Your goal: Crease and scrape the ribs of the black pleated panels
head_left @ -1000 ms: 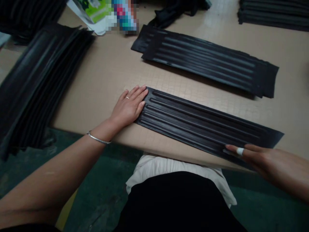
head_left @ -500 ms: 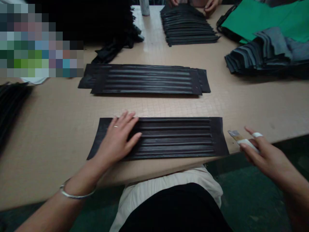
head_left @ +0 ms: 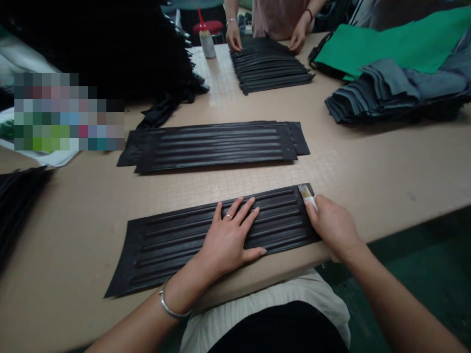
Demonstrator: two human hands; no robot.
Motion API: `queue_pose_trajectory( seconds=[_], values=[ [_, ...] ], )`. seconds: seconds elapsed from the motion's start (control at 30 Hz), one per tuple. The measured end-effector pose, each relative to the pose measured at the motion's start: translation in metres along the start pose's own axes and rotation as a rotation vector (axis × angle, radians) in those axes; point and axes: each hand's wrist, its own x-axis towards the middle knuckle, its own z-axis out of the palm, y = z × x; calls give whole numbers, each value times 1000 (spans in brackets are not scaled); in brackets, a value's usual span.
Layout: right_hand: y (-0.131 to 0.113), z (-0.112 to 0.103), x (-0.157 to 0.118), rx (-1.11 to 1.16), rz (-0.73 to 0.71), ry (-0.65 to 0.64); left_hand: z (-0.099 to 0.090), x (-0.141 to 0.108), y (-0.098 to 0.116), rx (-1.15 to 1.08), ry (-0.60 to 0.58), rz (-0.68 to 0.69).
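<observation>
A dark ribbed panel [head_left: 158, 235], like leather, lies slanted at the table's front edge. My left hand [head_left: 228, 240] rests flat on its middle with the fingers spread. In my right hand [head_left: 333, 223] is a small flat blade-like tool [head_left: 305, 190] with a white-wrapped handle; its exact kind I cannot make out. The tool's tip is over the panel's far right corner, and my fingers are closed round the handle. Beyond this panel lies a short stack of similar ribbed panels [head_left: 221, 144].
A co-worker's hands [head_left: 235, 37] hold a fanned pile of dark strips [head_left: 272, 68] across the table [head_left: 386, 171]. Also there are a red-tipped bottle [head_left: 207, 44], a tall black stack [head_left: 121, 44], grey folded pieces [head_left: 382, 90], green material [head_left: 397, 44] and dark sheets [head_left: 22, 206] at left.
My right hand has brought the tool leftward onto the panel's right end. My left hand has shifted right to the panel's middle, and the panel now lies slanted. The view has tilted up.
</observation>
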Motion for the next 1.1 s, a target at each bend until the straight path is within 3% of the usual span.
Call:
queue_pose_trajectory(
  seconds=[0.2,0.37,0.53,0.63,0.87,1.0,1.1],
  values=[
    [-46,3,1,-75,7,9,9,-8,4,-11,37,-44],
    [-54,0,19,-106,52,37,11,-6,4,-24,54,-56],
    [-52,2,0,-138,72,15,10,-7,4,-38,47,-39],
    [-45,3,7,-146,59,14,11,-5,4,-35,39,-47],
    [-9,0,62,-143,136,48,14,-4,9,-9,20,-58],
    [26,-1,70,-122,217,65,1,0,4,-16,-31,-57],
    [46,3,67,-79,261,65,-15,22,3,-49,-27,-82]
  ],
)
